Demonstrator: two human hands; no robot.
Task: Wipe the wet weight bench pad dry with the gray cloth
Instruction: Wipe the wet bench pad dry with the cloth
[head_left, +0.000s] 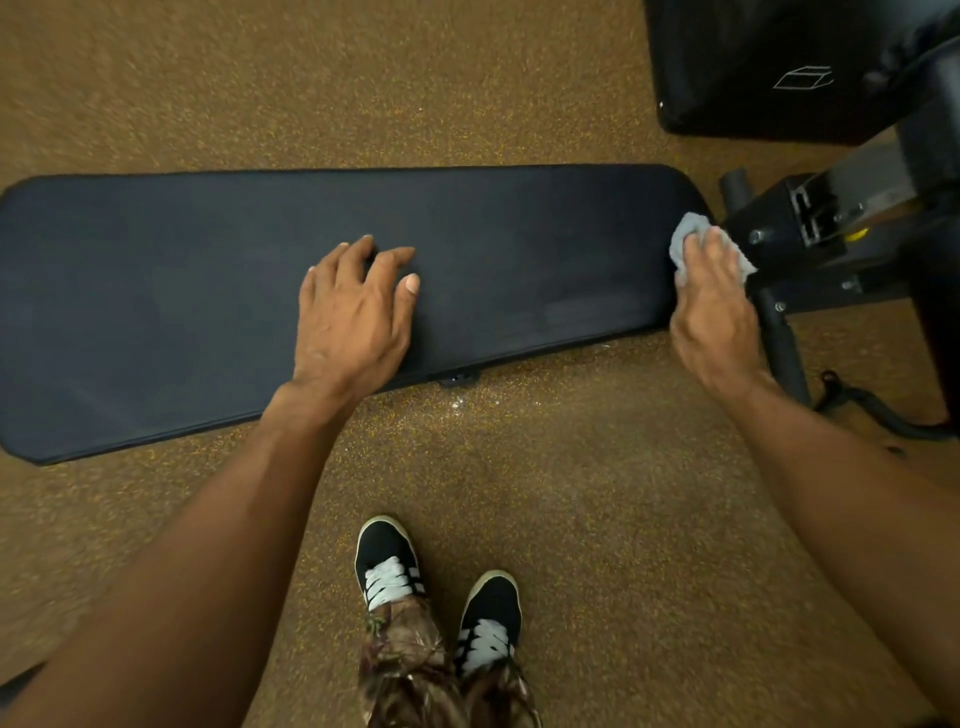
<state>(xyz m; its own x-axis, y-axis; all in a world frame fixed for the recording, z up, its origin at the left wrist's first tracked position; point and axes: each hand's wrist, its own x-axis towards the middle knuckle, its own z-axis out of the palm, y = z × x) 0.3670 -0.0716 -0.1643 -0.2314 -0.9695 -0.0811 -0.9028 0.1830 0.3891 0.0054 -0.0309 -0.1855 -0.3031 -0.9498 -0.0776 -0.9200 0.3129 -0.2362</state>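
Gray cloth (687, 234) under right hand (714, 306), at bench pad (208, 291) end.

Most of the gray cloth (687, 231) lies hidden under the right hand (714, 306), and whether the fingers pinch it or only press it cannot be told. The pad (208, 270) is clipped by the edge at 9 o'clock. At 1 o'clock a black cushion (753, 62) runs off the top and right. Its white mark (802, 78) is too small to read.
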